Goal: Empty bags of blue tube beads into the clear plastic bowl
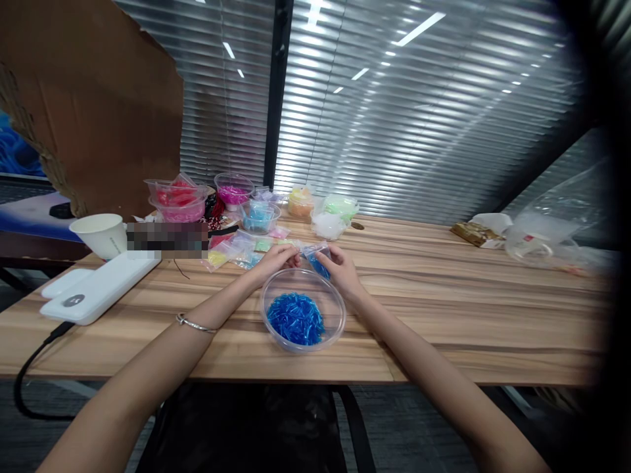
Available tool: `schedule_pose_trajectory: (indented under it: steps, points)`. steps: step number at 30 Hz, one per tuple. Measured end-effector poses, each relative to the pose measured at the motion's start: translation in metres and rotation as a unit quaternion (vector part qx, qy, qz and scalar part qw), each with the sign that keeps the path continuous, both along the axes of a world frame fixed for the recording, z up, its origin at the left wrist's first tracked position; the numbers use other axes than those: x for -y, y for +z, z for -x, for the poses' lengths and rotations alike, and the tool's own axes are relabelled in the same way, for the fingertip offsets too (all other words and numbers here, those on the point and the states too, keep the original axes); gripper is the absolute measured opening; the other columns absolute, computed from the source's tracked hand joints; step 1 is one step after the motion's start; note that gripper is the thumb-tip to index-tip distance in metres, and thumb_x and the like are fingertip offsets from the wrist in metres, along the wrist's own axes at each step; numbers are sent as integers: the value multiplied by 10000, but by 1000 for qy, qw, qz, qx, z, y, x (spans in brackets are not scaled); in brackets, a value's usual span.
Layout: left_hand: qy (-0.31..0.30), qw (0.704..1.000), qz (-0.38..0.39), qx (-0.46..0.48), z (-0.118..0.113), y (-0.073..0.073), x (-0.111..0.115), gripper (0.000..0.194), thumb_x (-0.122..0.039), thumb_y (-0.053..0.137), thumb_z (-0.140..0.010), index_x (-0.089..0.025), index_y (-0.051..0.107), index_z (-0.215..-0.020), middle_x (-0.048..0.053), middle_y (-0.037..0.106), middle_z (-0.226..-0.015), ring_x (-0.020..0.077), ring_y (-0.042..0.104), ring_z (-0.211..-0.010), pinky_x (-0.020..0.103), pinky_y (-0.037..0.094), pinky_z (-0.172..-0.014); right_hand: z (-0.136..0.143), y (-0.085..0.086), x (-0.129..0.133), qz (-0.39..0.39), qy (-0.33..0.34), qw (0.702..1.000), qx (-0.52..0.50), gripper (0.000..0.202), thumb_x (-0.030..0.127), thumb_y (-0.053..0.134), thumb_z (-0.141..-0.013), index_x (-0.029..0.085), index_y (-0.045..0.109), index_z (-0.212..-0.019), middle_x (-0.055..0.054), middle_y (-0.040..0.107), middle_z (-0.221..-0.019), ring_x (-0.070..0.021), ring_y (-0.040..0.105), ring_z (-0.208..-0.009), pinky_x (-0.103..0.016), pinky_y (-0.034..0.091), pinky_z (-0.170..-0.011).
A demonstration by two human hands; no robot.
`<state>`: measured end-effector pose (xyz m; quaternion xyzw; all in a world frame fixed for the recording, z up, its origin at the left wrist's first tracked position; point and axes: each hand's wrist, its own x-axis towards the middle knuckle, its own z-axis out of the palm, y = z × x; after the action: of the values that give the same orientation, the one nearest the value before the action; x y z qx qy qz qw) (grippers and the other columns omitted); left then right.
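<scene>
A clear round bowl (pixel 339 323) stands near the table's front edge, with a heap of blue pieces (pixel 296 318) inside. Just beyond its far rim, my right hand (pixel 341 266) is closed on a small clear bag (pixel 318 259) that has blue pieces in it. My left hand (pixel 282 258) is at the bag's left side, its fingers curled together; whether they pinch the bag's edge or something else is too small to tell. Small flat bags (pixel 236 248) with yellow, blue and green contents lie beyond my left hand.
Tubs of red (pixel 177 200), magenta (pixel 233 190) and light blue pieces (pixel 259 217) stand at the back, beside orange and green bags (pixel 340 207). At left are a paper cup (pixel 101 235) and a white device (pixel 106 289) with a cable. Plastic bags (pixel 542 236) lie far right.
</scene>
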<state>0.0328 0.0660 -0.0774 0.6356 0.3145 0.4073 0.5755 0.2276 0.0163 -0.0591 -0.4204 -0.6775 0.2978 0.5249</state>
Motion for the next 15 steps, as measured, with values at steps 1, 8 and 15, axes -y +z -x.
schedule_pose_trajectory:
  steps: [1,8,15]
  points:
    - [-1,1000,-1,1,0,0,0,381,-497,570,-840,-127,617,-759,53,660,-744,137,598,-687,255,468,-678,-1,2,0,-1,7,1000,-3,269,436,621,-851,187,670,-943,-47,677,-944,-207,613,-888,-335,491,-814]
    - [-5,1000,-3,2,0,1,2,357,-470,582,-842,-125,630,-761,54,662,-752,129,591,-680,245,458,-659,-14,26,10,-24,79,996,20,220,406,643,-857,244,708,-990,-41,635,-1129,-227,570,-1122,-388,438,-1010]
    - [-3,1000,-11,-5,-1,-3,-1,339,-452,579,-843,-126,628,-763,46,649,-745,129,588,-675,247,459,-654,-28,68,25,-196,129,940,248,242,272,639,-882,330,676,-1114,-30,511,-1314,-249,420,-1312,-537,280,-1142]
